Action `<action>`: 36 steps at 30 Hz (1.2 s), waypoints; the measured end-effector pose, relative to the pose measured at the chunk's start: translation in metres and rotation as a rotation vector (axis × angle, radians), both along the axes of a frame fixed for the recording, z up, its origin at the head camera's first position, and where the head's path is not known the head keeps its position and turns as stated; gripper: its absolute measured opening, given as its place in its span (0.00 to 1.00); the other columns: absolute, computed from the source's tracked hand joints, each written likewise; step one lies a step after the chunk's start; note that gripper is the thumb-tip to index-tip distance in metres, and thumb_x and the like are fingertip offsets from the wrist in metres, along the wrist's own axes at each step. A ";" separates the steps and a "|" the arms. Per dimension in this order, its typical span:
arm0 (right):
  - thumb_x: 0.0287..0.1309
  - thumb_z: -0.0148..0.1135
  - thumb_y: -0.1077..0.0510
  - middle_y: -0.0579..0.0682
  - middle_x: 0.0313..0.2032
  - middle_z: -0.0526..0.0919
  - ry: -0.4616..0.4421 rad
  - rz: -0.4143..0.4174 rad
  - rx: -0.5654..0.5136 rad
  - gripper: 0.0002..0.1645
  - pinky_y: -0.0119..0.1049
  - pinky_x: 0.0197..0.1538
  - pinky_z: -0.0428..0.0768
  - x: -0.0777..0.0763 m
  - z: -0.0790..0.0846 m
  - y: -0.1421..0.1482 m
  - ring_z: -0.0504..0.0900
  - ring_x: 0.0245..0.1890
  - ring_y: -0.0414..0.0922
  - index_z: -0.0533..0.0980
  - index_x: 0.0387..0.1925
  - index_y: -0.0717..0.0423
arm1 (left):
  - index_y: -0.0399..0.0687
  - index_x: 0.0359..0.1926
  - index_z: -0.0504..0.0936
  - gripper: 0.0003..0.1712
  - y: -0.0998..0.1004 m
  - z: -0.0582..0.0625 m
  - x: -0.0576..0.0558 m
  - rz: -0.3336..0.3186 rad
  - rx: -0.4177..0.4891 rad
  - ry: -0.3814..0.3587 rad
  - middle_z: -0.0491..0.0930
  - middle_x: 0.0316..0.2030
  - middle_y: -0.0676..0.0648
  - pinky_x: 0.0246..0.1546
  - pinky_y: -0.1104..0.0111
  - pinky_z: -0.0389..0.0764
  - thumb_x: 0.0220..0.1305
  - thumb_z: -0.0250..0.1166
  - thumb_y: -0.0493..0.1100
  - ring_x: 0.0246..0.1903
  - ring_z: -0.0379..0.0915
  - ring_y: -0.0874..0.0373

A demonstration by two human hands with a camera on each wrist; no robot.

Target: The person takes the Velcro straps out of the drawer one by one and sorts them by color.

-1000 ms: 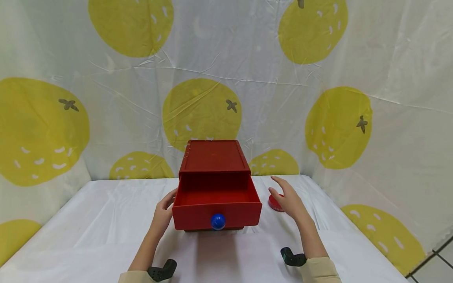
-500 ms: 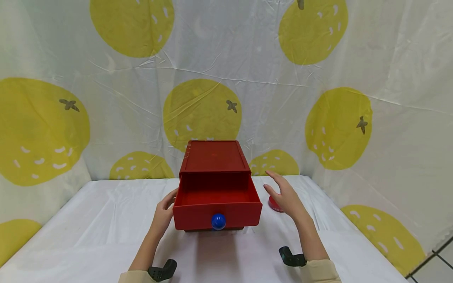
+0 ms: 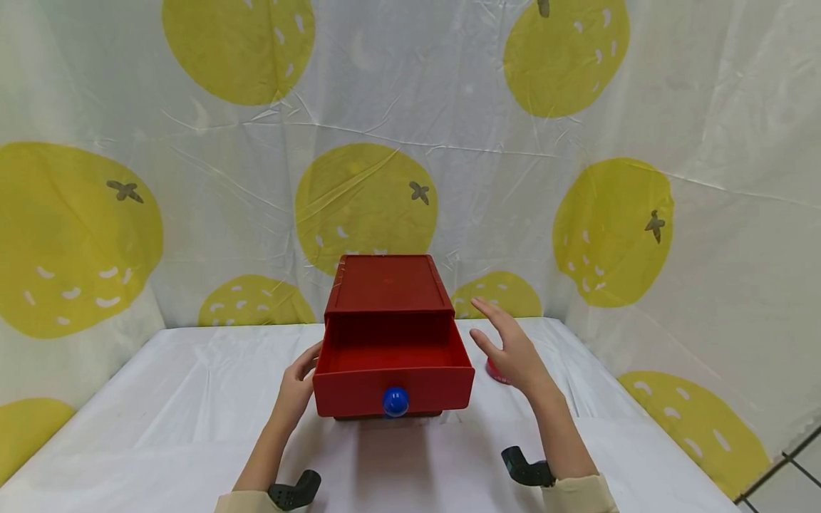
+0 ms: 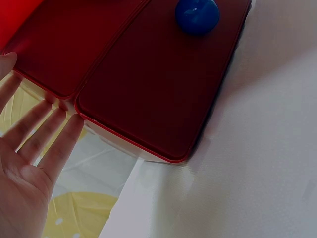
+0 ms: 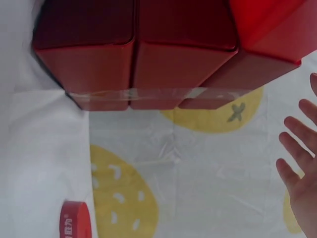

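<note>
A small red drawer cabinet (image 3: pixel 391 285) stands mid-table, its top drawer (image 3: pixel 355 393) pulled out toward me, with bare red floor showing inside. On the drawer's front sits a round blue knob (image 3: pixel 395 402). My left hand (image 3: pixel 295 395) is at the cabinet's left side; in the left wrist view its straight fingertips lie right along the edges of the drawer fronts. My right hand (image 3: pixel 518 362) is raised to the right of the cabinet, fingers and thumb spread, holding nothing. Behind it, partly hidden, a round red object with white lettering (image 5: pixel 74 220) lies on the table.
A white cloth covers the table (image 3: pixel 179 413). Behind and beside it hangs a white curtain (image 3: pixel 462 214) printed with large yellow fruit. Clear tape (image 5: pixel 163 94) runs across the cabinet's right side. Dark camera mounts (image 3: pixel 295 490) are strapped to both wrists.
My right hand has moved up and to the left, closer to the cabinet, covering more of the round red object. The left hand and the cabinet have stayed put.
</note>
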State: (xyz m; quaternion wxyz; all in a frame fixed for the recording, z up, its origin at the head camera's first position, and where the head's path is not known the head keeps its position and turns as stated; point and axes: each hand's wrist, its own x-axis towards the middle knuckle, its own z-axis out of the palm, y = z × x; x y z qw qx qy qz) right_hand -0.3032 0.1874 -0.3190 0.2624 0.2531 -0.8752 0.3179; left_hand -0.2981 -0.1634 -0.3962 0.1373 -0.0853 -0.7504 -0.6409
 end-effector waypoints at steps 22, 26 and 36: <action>0.57 0.53 0.63 0.52 0.64 0.63 0.224 0.310 -0.066 0.31 0.33 0.66 0.59 0.029 0.016 -0.026 0.60 0.66 0.41 0.63 0.63 0.52 | 0.47 0.63 0.65 0.27 0.000 -0.001 -0.002 -0.029 0.008 -0.012 0.69 0.58 0.41 0.45 0.77 0.73 0.62 0.53 0.38 0.45 0.67 0.76; 0.57 0.53 0.59 0.52 0.64 0.63 0.258 0.341 -0.053 0.30 0.31 0.66 0.60 0.037 0.020 -0.030 0.60 0.65 0.42 0.63 0.63 0.52 | 0.47 0.63 0.65 0.27 0.000 -0.001 -0.002 -0.026 0.001 -0.021 0.68 0.59 0.42 0.47 0.74 0.74 0.61 0.53 0.38 0.46 0.67 0.77; 0.57 0.55 0.46 0.51 0.64 0.64 0.377 0.344 0.100 0.30 0.38 0.66 0.61 0.052 0.026 -0.047 0.62 0.64 0.47 0.66 0.60 0.51 | 0.45 0.63 0.66 0.26 0.001 0.002 0.002 -0.015 0.004 -0.010 0.69 0.59 0.41 0.45 0.79 0.72 0.63 0.52 0.37 0.45 0.67 0.79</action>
